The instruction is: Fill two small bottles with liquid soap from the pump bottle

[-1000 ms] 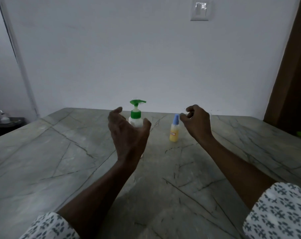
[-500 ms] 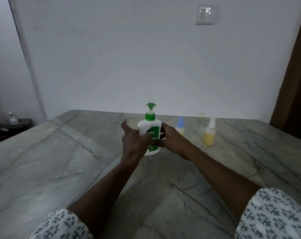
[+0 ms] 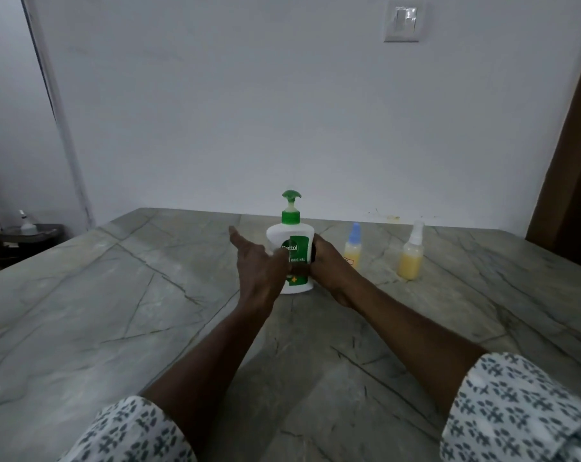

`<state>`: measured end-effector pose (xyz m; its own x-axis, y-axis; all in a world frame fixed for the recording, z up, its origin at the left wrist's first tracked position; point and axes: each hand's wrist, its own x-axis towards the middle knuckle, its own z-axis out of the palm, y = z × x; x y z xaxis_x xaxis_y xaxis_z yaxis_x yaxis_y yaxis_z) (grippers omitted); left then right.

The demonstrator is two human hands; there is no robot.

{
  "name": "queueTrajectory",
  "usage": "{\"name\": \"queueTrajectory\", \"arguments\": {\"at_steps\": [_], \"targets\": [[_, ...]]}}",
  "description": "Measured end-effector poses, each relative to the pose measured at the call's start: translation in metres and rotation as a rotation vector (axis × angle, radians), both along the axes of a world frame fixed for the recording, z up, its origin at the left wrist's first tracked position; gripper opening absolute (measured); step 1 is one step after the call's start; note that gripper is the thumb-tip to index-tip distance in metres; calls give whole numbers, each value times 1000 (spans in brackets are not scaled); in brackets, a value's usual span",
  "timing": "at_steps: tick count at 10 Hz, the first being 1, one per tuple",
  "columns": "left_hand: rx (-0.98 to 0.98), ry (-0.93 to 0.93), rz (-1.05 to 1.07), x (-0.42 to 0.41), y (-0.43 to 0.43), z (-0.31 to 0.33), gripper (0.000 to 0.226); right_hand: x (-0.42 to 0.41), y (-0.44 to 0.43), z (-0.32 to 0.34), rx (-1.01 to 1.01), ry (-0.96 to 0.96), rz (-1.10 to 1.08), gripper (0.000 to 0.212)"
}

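Curling round the upright pump bottle (image 3: 290,248), the right hand (image 3: 329,265) grips it; the left hand (image 3: 259,265) lies straight-fingered against its other side. The blue-capped bottle (image 3: 353,251) and spray-topped bottle (image 3: 410,256) stand rightward of the grip, nearer the right hand.

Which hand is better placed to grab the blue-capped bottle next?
Right, likely. The right hand grips the pump bottle on the side next to the blue-capped bottle; the left hand sits on its far side.
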<state>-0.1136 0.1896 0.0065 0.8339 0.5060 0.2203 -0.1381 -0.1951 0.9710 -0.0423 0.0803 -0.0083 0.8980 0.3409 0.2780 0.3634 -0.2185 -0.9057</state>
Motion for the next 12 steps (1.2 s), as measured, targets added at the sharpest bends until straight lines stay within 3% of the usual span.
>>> {"name": "queueTrajectory", "arguments": {"at_steps": [3, 9, 12], "targets": [[-183, -48, 235, 12, 22, 2, 80, 36, 34, 5, 58, 33, -33, 58], [-160, -7, 258, 24, 20, -6, 75, 49, 49, 0, 51, 23, -59, 71], [-99, 3, 288, 22, 18, -8, 64, 40, 36, 3, -24, 42, -92, 95]]}}
